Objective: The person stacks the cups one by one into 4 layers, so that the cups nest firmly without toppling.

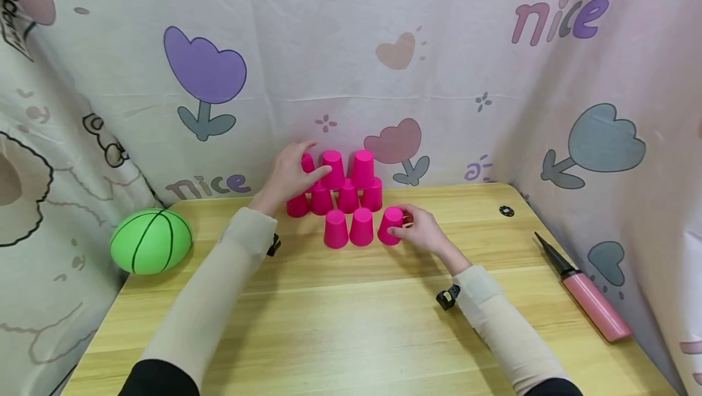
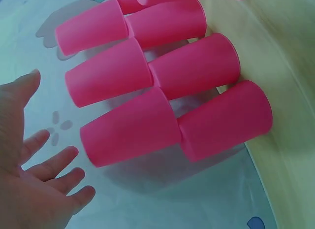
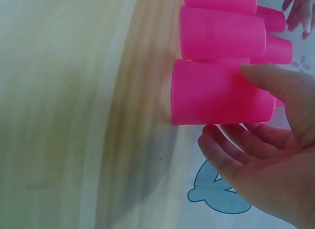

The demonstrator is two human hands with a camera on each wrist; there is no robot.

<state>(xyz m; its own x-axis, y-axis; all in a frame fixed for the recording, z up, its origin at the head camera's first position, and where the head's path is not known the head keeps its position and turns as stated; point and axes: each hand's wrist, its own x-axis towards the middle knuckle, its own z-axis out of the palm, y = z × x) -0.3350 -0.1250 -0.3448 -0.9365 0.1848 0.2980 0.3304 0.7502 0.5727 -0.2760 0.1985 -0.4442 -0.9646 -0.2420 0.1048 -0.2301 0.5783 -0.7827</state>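
Note:
Upside-down pink cups stand in two tiers at the back of the table, three upper cups (image 1: 333, 169) on a row of several lower cups (image 1: 348, 196). My left hand (image 1: 290, 176) hovers beside the upper left cup (image 2: 130, 128), its fingers spread and nothing held; in the left wrist view a gap shows between fingertips and cup. In front stand three more upside-down cups, the left one (image 1: 336, 229) and the middle one (image 1: 361, 227) close together. My right hand (image 1: 423, 229) holds the right front cup (image 3: 216, 93) from the side, thumb on one face, fingers behind.
A green ball (image 1: 152, 242) with black lines sits at the table's left edge. To the right lie a pink hand pump (image 1: 596, 304) with a black nozzle and a small black disc (image 1: 507, 211). A printed curtain (image 1: 329, 49) hangs right behind the cups.

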